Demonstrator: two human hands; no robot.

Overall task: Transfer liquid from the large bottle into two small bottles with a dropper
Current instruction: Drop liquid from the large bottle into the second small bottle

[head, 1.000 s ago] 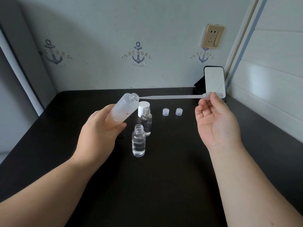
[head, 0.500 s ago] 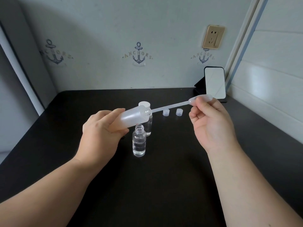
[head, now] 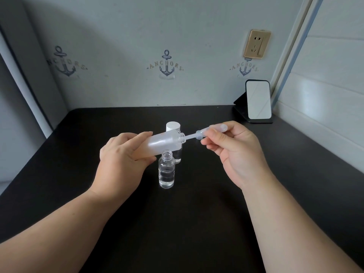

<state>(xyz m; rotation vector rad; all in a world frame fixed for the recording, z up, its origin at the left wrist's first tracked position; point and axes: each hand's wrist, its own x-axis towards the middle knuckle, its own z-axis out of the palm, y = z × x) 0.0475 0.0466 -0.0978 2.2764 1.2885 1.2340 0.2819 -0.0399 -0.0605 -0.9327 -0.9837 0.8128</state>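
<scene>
At frame centre, the left hand grips the frosted plastic large bottle, tilted nearly flat. The right hand pinches the clear plastic dropper, stem inside the neck. Release the bulb slowly, tip submerged, above the clear small bottle on the black tabletop.

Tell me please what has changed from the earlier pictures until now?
The right hand pushed the dropper leftward, deep into the large bottle, which the left hand tipped lower, towards horizontal. Both grips stayed as they were; the two small bottles, near and far, stayed standing on the table.
</scene>
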